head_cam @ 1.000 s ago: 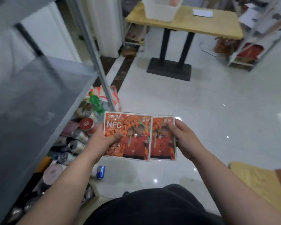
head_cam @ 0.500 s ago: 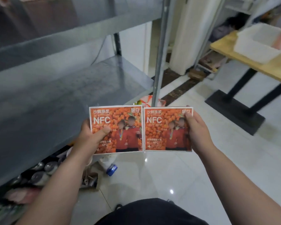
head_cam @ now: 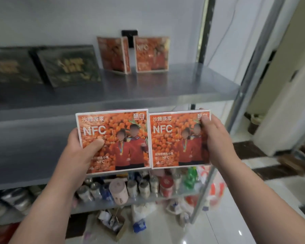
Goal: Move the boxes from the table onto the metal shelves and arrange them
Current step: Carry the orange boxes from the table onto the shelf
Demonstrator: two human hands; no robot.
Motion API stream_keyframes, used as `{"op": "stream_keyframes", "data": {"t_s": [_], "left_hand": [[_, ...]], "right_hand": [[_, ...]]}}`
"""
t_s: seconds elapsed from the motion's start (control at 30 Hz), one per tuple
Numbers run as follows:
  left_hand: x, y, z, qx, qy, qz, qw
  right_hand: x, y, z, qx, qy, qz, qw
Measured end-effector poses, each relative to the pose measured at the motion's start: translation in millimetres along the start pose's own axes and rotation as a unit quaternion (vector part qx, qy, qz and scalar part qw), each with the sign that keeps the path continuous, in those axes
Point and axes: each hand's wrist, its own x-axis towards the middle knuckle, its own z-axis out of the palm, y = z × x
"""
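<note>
I hold two flat orange NFC boxes side by side in front of the metal shelves. My left hand (head_cam: 81, 148) grips the left box (head_cam: 120, 136) by its left edge, thumb on the front. My right hand (head_cam: 217, 141) grips the right box (head_cam: 173, 138) by its right edge. Both boxes face me, upright, just below the front lip of the upper metal shelf (head_cam: 148, 92). On that shelf two more orange boxes (head_cam: 151, 53) stand upright against the wall, one of them (head_cam: 113, 55) turned at an angle.
Two dark boxes with gold print (head_cam: 67, 66) lean at the left of the upper shelf. A middle shelf (head_cam: 25, 147) lies behind my left hand. The bottom shelf holds several cans and jars (head_cam: 130, 187). A steel upright (head_cam: 253, 67) stands to the right.
My view has swung left and up onto the shelves, and I have raised both boxes toward the upper shelf. Both hands keep the same grip.
</note>
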Motion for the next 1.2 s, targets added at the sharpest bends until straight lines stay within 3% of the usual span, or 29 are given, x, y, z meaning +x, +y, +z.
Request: {"op": "stream_keyframes", "data": {"t_s": [0.23,0.5,0.7,1.03,1.2], "left_hand": [[48,64,-24,-0.115,0.021,0.066,0.991],[124,81,-9,-0.124,-0.006,0.081,0.989],[172,92,18,-0.134,-0.039,0.085,0.987],[258,112,77,0.009,0.021,0.083,0.996],[283,109,87,0.086,0.049,0.163,0.982]], "right_hand": [[55,-72,47,-0.007,-0.016,-0.108,0.994],[111,-100,66,-0.079,0.002,-0.169,0.982],[156,-104,67,-0.065,0.002,-0.183,0.981],[271,-98,65,-0.093,-0.047,-0.158,0.982],[313,-94,69,-0.101,-0.100,-0.156,0.977]]}}
